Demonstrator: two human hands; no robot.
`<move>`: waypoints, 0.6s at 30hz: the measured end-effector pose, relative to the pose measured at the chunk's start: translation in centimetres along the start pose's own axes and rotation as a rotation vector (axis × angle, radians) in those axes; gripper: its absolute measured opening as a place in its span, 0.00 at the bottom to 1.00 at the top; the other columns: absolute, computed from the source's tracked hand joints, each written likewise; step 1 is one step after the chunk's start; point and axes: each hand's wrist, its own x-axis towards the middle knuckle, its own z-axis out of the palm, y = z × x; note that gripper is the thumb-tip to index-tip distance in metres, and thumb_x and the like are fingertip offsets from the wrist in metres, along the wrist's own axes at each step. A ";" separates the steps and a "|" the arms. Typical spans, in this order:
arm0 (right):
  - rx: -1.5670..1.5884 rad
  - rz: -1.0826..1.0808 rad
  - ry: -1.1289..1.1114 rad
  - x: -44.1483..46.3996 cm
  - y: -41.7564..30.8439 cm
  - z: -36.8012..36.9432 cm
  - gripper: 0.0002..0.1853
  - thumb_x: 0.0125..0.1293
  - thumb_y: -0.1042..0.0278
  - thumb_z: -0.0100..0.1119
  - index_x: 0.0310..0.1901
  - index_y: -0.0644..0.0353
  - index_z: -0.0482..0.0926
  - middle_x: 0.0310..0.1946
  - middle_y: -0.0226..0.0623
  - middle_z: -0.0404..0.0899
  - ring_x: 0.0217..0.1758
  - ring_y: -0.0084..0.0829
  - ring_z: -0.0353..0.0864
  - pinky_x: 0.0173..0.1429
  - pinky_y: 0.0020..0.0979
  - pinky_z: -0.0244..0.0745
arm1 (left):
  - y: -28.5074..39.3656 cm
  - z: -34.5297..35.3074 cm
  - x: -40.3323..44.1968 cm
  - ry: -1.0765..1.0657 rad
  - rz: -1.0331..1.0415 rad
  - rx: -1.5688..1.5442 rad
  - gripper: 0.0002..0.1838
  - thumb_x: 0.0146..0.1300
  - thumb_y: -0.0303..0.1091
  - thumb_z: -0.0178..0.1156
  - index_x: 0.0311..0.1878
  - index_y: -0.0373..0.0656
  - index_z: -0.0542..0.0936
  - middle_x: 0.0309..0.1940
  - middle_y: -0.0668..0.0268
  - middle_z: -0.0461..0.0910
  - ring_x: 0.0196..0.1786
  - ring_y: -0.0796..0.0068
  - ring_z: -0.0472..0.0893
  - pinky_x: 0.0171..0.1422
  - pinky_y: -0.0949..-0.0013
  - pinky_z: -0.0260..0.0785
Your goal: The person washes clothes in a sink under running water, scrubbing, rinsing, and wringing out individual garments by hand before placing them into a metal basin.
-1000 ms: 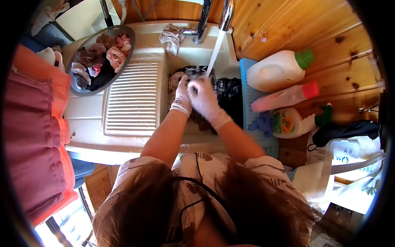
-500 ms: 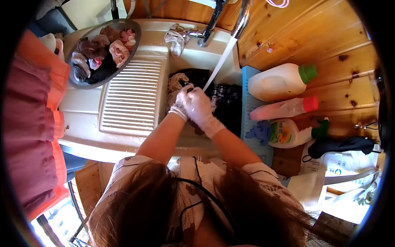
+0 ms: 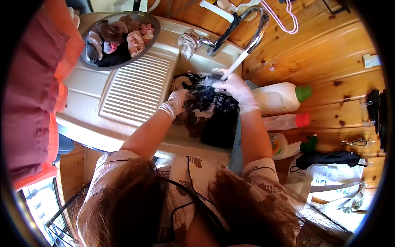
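Observation:
Wet laundry (image 3: 205,111), mostly dark with some beige and brown pieces, fills the sink basin. My right hand (image 3: 236,91), in a clear glove, is under the stream from the faucet (image 3: 258,35). A wet dark cloth (image 3: 214,77) is in its fingers, partly covered by splashing water. Lower and to the left, my left hand (image 3: 177,101), also gloved, is closed at the basin's left side, beside a beige cloth (image 3: 180,83). What its fingers hold, if anything, is hidden.
A ribbed washboard (image 3: 138,88) lies left of the basin. Behind it, a grey oval tub (image 3: 153,40) holds several garments. A pale cloth (image 3: 188,45) hangs at the tap. Along the right stand a green-capped bottle (image 3: 277,98), a red-capped bottle (image 3: 284,122) and a spray bottle (image 3: 282,145).
My hands were together over the basin; now they are apart. The right has moved right and up into the water stream, the left slightly left. The view has shifted, showing more of the faucet.

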 end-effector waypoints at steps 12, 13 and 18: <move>-0.346 -0.135 0.264 -1.0 -3.8 0.0 0.21 0.55 0.78 0.63 0.52 0.66 0.75 0.31 0.32 0.81 0.28 0.18 0.75 0.31 0.19 0.69 | 2.9 0.0 -1.7 -0.037 0.572 0.309 0.21 0.59 0.45 0.56 0.45 0.37 0.77 0.40 0.58 0.82 0.40 0.64 0.81 0.44 0.69 0.72; -0.243 -0.174 0.267 -1.5 -4.3 -0.1 0.22 0.54 0.80 0.62 0.53 0.66 0.75 0.34 0.33 0.80 0.30 0.20 0.76 0.33 0.20 0.71 | 3.6 -0.1 -3.1 -0.018 0.669 0.383 0.22 0.58 0.45 0.57 0.47 0.36 0.77 0.43 0.56 0.81 0.42 0.62 0.80 0.48 0.68 0.71; -0.449 -0.151 0.239 -1.6 -4.9 0.3 0.20 0.58 0.81 0.57 0.55 0.64 0.74 0.36 0.37 0.81 0.34 0.23 0.78 0.34 0.25 0.74 | 4.5 1.1 -3.9 0.111 1.067 0.689 0.35 0.54 0.47 0.61 0.59 0.31 0.69 0.58 0.45 0.70 0.60 0.53 0.71 0.64 0.66 0.62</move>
